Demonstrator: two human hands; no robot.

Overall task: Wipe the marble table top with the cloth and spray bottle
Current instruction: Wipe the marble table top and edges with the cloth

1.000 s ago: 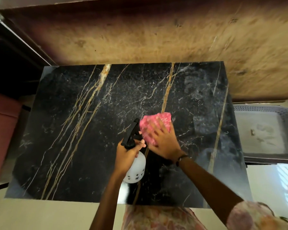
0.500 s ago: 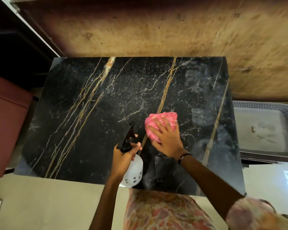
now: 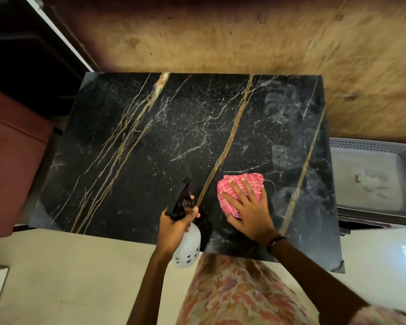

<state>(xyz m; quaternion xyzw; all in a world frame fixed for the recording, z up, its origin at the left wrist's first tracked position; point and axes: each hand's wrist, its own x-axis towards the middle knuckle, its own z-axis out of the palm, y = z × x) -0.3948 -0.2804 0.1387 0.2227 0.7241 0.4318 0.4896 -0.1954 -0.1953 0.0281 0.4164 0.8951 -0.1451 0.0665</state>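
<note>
The black marble table top (image 3: pixel 150 146), veined in gold and white, fills the middle of the view. A folded pink cloth (image 3: pixel 251 184) lies on it near the front edge, right of centre. My right hand (image 3: pixel 249 207) presses flat on the cloth with fingers spread and straight. My left hand (image 3: pixel 174 226) grips the neck of a white spray bottle (image 3: pixel 189 247) with a black trigger head, held at the table's front edge just left of the cloth, nozzle pointing away from me.
A worn brown wall (image 3: pixel 244 38) runs behind the table. A grey perforated plastic tray (image 3: pixel 373 177) stands at the right, a reddish-brown seat (image 3: pixel 12 160) at the left. Pale floor tiles (image 3: pixel 68 277) lie in front.
My right hand has slid the cloth to the right and toward the front edge. The bottle in my left hand stayed beside it, and the camera view shifted back.
</note>
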